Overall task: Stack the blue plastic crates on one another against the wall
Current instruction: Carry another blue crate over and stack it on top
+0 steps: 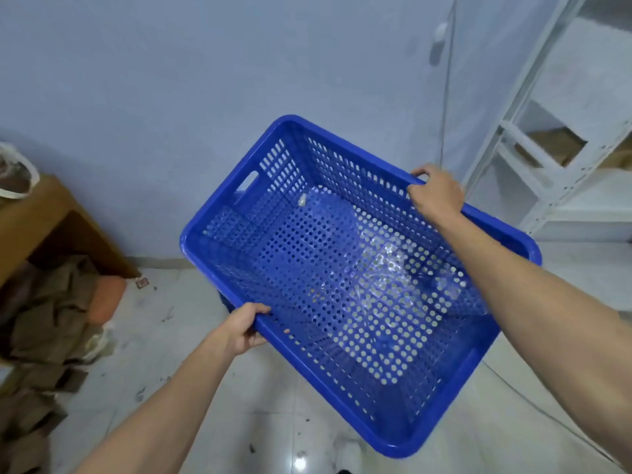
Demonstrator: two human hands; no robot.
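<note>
A blue plastic crate [342, 285] with perforated walls and floor hangs in the air in front of me, above the pale tiled floor, turned diagonally. My left hand [244, 328] grips its near-left long rim. My right hand [436, 195] grips the far-right long rim. The crate is empty apart from a small scrap on its floor. Behind it stands the pale blue wall [205, 80]. I see no other crate.
A brown cardboard box [44, 220] stands at the left by the wall, with crumpled brown paper [51, 319] spilling onto the floor. A white metal shelf rack [554, 138] stands at the right. The tiled floor [178, 336] shows between them.
</note>
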